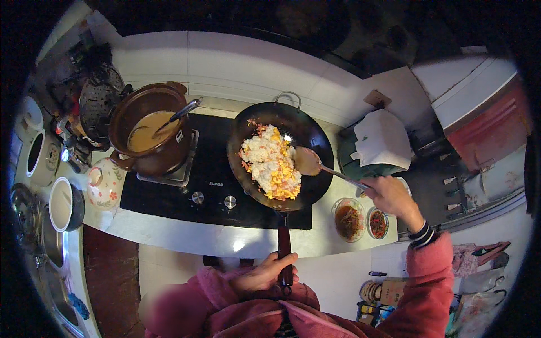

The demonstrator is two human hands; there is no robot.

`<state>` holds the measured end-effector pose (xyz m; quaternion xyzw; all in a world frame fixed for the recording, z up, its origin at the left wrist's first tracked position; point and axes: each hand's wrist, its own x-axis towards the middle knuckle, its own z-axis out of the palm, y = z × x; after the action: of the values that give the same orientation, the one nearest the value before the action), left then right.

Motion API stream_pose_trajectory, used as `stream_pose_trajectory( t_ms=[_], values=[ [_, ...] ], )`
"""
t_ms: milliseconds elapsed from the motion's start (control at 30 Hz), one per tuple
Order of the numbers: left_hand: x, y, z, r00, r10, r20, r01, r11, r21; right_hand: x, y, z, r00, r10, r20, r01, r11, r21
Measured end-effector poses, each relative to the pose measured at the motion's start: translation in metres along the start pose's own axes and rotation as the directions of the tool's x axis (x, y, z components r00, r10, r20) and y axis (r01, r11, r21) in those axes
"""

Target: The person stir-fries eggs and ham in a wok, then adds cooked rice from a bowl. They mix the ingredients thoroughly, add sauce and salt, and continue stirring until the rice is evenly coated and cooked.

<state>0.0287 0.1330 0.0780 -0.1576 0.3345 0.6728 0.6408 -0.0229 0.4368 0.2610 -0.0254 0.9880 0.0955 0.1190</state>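
A black wok (315,131) rests over the right part of the gas stove, holding white rice mixed with yellow egg and pink diced bits (272,162). My left hand (270,270) is closed around the wok's dark red handle (285,241), near my body. With my right hand (391,198) I grip the handle of a metal spatula (308,161); its blade lies in the wok, against the right side of the rice. Below my right hand on the counter are a bowl of brown food (349,219) and a smaller bowl of chopped red and green food (378,222).
A brown clay pot (158,156) with tan liquid and a ladle (181,113) stands on the stove's left. Further left are a floral lidded bowl (105,183), a dark pot with a pale interior (66,205) and a sink. A white cloth (382,139) lies beyond the wok's right side.
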Motion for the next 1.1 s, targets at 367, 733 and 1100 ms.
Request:
stream_pose_trajectory(
  t_ms=[367,733,1100],
  values=[
    [0.008,-0.006,-0.003,0.999,0.039,0.033,-0.039,0.999,-0.022,0.052,0.005,0.059,0.832,-0.117,0.542,-0.358,0.634,0.686],
    [0.003,-0.004,-0.006,0.999,0.033,0.018,-0.032,0.998,-0.048,0.032,-0.026,-0.002,0.999,-0.037,-0.009,0.038,0.995,0.09],
    [0.005,-0.002,-0.003,1.0,0.013,0.01,-0.013,1.0,0.013,0.064,0.021,-0.053,0.812,-0.039,0.582,-0.069,0.984,0.163]
  ],
)
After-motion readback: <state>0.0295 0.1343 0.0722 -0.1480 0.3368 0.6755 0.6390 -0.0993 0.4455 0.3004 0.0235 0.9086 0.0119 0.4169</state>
